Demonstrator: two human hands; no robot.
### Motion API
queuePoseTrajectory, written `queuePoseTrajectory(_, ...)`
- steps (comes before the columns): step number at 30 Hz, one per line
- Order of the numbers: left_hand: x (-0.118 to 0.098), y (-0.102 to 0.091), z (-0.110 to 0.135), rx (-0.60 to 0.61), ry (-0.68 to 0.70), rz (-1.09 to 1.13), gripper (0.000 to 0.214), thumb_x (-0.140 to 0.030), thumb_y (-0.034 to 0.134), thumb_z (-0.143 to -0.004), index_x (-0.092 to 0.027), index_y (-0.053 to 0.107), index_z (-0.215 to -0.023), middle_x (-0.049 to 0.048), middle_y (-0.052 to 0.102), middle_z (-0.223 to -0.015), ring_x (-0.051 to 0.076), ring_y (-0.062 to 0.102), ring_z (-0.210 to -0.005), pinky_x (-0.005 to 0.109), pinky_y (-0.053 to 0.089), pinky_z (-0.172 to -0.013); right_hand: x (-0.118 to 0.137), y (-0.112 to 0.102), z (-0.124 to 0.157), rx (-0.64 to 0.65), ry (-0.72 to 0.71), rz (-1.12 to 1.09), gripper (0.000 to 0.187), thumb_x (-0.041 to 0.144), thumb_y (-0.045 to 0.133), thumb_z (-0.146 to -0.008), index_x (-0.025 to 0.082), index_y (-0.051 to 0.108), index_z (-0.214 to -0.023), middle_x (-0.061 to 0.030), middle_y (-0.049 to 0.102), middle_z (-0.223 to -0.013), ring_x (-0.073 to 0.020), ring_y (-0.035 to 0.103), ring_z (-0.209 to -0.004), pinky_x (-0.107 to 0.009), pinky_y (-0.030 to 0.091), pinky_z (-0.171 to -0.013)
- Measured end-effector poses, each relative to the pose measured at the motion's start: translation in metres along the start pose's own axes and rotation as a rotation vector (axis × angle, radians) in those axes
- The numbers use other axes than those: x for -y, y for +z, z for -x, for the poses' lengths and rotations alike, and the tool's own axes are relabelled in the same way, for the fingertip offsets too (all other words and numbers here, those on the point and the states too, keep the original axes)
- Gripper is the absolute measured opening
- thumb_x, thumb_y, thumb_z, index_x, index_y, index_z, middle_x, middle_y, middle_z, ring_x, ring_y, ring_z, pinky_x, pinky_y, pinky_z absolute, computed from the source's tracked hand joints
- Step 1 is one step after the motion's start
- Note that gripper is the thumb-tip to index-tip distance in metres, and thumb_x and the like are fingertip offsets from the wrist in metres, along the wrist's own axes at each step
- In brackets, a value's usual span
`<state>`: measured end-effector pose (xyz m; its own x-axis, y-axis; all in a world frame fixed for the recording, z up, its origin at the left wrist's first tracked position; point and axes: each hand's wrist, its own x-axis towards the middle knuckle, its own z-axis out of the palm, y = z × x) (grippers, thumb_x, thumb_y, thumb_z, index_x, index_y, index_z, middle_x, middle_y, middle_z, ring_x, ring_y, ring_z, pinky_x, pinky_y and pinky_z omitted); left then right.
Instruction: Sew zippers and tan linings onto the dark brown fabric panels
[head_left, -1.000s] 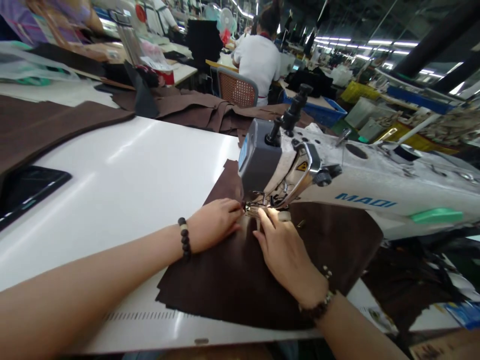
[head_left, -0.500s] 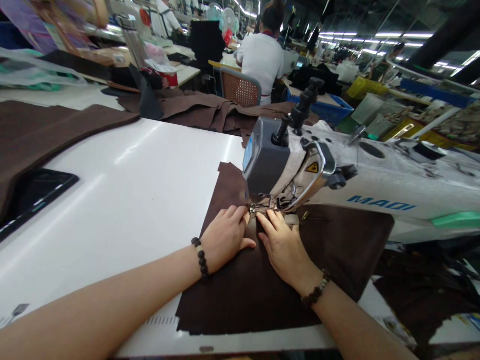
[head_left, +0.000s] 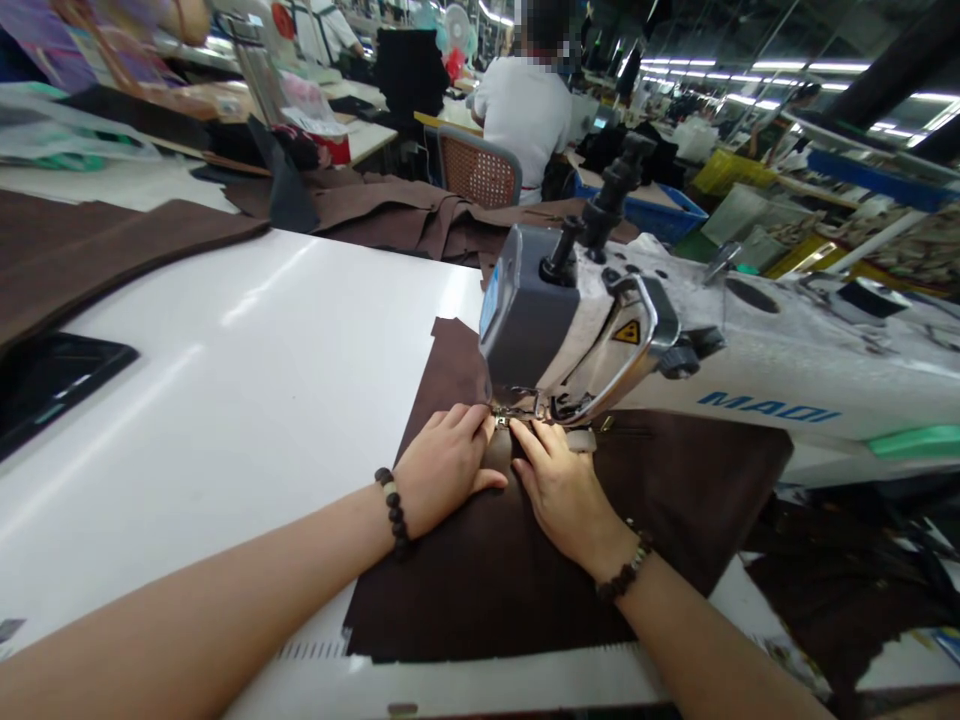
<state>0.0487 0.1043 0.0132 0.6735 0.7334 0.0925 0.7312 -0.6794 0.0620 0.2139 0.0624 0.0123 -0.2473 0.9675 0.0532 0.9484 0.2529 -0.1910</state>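
Dark brown, leather-like material makes up the panel (head_left: 480, 590), which is spread on the white worktop (head_left: 300, 370) and passed partly beneath the head of the sewing machine (head_left: 765, 365). Its left edge is notched, and its far corner is seen just left of the machine head. By the left hand (head_left: 442, 465) the panel is pressed near the needle area; the fingers are laid flat and unclenched, with the thumb stretched out to the side. By the right hand (head_left: 566, 490) the panel is pressed just beside it, the fingers extended and slightly parted; whether anything is pinched under the fingertips cannot be told. Between the two hands, a small metal piece (head_left: 502, 423) is seen close to the fingertips.

A beaded bracelet is worn on each wrist. The machine arm is marked with blue letters (head_left: 769, 407), and a yellow warning label (head_left: 627, 331) is fixed to its head. At the left, brown sheets (head_left: 127, 250) are laid above a glossy black object (head_left: 67, 380). More brown pieces (head_left: 405, 215) are heaped behind the worktop. Beyond them, a person in white (head_left: 525, 125) is seated, turned away, on a chair (head_left: 480, 170).
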Motion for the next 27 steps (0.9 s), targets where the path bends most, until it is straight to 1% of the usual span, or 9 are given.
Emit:
queuePoseTrajectory(6, 0.003, -0.001, -0.005, -0.005, 0.004, 0.028, 0.054, -0.051, 0.060, -0.077, -0.008, 0.053, -0.111, 0.0123, 0.050, -0.111, 0.027, 0.045, -0.101, 0.037, 0.041, -0.082, -0.002, -0.003, -0.004, 0.021, 0.003, -0.018, 0.038, 0.023, 0.039, -0.091, 0.020, 0.042, -0.129, -0.0062, 0.046, -0.129, -0.0238, 0.040, -0.118, -0.045, 0.035, -0.097)
queuePoseTrajectory(10, 0.005, 0.000, -0.006, -0.008, 0.003, 0.040, 0.054, -0.050, 0.061, -0.077, -0.008, 0.054, -0.109, 0.0132, 0.051, -0.111, 0.028, 0.045, -0.102, 0.038, 0.042, -0.082, -0.003, -0.003, -0.006, 0.015, 0.004, -0.018, 0.037, 0.025, 0.040, -0.091, 0.020, 0.043, -0.128, -0.0054, 0.049, -0.126, -0.0229, 0.042, -0.116, -0.044, 0.035, -0.098)
queuePoseTrajectory(13, 0.005, 0.000, -0.006, -0.009, 0.003, 0.043, 0.053, -0.049, 0.060, -0.078, -0.008, 0.054, -0.111, 0.0132, 0.049, -0.115, 0.028, 0.044, -0.105, 0.039, 0.042, -0.085, -0.003, -0.006, -0.006, 0.014, 0.007, -0.013, 0.036, 0.025, 0.040, -0.091, 0.021, 0.044, -0.127, -0.0055, 0.050, -0.125, -0.0233, 0.043, -0.115, -0.047, 0.033, -0.099)
queuePoseTrajectory(17, 0.005, 0.000, -0.004, 0.007, 0.008, 0.038, 0.053, -0.048, 0.060, -0.079, -0.009, 0.053, -0.114, 0.0130, 0.049, -0.117, 0.028, 0.044, -0.106, 0.039, 0.041, -0.086, 0.000, -0.011, -0.005, 0.023, 0.011, 0.004, 0.038, 0.025, 0.039, -0.092, 0.025, 0.042, -0.129, -0.0059, 0.049, -0.127, -0.0248, 0.042, -0.117, -0.054, 0.024, -0.102)
queuePoseTrajectory(20, 0.005, 0.000, -0.002, 0.009, 0.021, 0.021, 0.056, -0.048, 0.060, -0.079, -0.008, 0.051, -0.117, 0.0132, 0.050, -0.115, 0.028, 0.045, -0.103, 0.038, 0.042, -0.085, 0.000, -0.013, -0.004, 0.026, -0.025, -0.042, 0.040, 0.021, 0.038, -0.091, 0.025, 0.040, -0.131, -0.0039, 0.046, -0.130, -0.0223, 0.037, -0.122, -0.052, 0.021, -0.104)
queuePoseTrajectory(22, 0.006, 0.001, -0.002, -0.005, 0.027, 0.016, 0.054, -0.047, 0.060, -0.079, -0.009, 0.051, -0.117, 0.0130, 0.051, -0.114, 0.027, 0.046, -0.102, 0.037, 0.041, -0.084, -0.006, -0.015, -0.002, 0.038, -0.044, -0.051, 0.039, 0.021, 0.036, -0.092, 0.024, 0.040, -0.131, -0.0051, 0.045, -0.131, -0.0211, 0.034, -0.125, -0.050, 0.021, -0.105)
queuePoseTrajectory(23, 0.007, 0.002, -0.002, -0.015, 0.030, 0.017, 0.053, -0.047, 0.060, -0.080, -0.010, 0.052, -0.117, 0.0130, 0.051, -0.115, 0.027, 0.046, -0.103, 0.037, 0.041, -0.085, -0.011, -0.016, 0.000, 0.039, -0.023, -0.033, 0.039, 0.021, 0.036, -0.092, 0.022, 0.041, -0.130, -0.0073, 0.045, -0.131, -0.0216, 0.034, -0.125, -0.050, 0.022, -0.105)
queuePoseTrajectory(24, 0.008, 0.003, -0.001, -0.025, 0.035, 0.020, 0.051, -0.046, 0.059, -0.080, -0.010, 0.052, -0.116, 0.0133, 0.051, -0.114, 0.027, 0.046, -0.103, 0.037, 0.041, -0.085, -0.018, -0.016, 0.003, 0.029, 0.031, 0.005, 0.039, 0.022, 0.037, -0.092, 0.019, 0.041, -0.130, -0.0101, 0.044, -0.131, -0.0230, 0.033, -0.126, -0.052, 0.023, -0.104)
queuePoseTrajectory(27, 0.010, 0.006, -0.002, -0.057, 0.047, 0.016, 0.052, -0.047, 0.059, -0.081, -0.008, 0.052, -0.115, 0.0150, 0.052, -0.112, 0.027, 0.047, -0.101, 0.037, 0.042, -0.084, -0.048, -0.018, 0.018, -0.059, 0.309, 0.186, 0.048, 0.028, 0.040, -0.090, 0.006, 0.036, -0.132, -0.0185, 0.036, -0.136, -0.0296, 0.029, -0.128, -0.056, 0.025, -0.101)
